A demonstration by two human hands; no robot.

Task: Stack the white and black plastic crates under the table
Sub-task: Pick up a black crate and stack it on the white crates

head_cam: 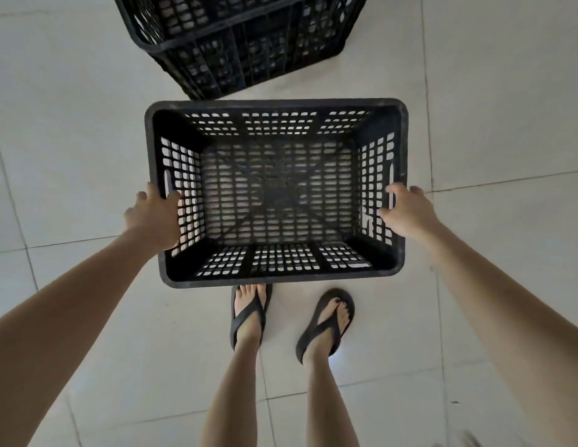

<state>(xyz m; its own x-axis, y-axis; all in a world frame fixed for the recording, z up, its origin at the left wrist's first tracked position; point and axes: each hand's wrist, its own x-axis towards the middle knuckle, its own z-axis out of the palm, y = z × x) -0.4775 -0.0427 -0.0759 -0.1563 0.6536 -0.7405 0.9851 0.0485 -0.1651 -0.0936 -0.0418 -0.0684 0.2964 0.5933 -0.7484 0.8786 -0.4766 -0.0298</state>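
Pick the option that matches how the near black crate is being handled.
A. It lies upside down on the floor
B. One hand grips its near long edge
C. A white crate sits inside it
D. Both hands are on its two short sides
D: the left hand and right hand each rest on a short side wall of the near black crate, which faces open side up and is empty.

Place: we cannot tell beyond somewhere indoors.
Evidence: we see pale floor tiles (71, 156), black crates (236, 43), flip-flops (324, 324).
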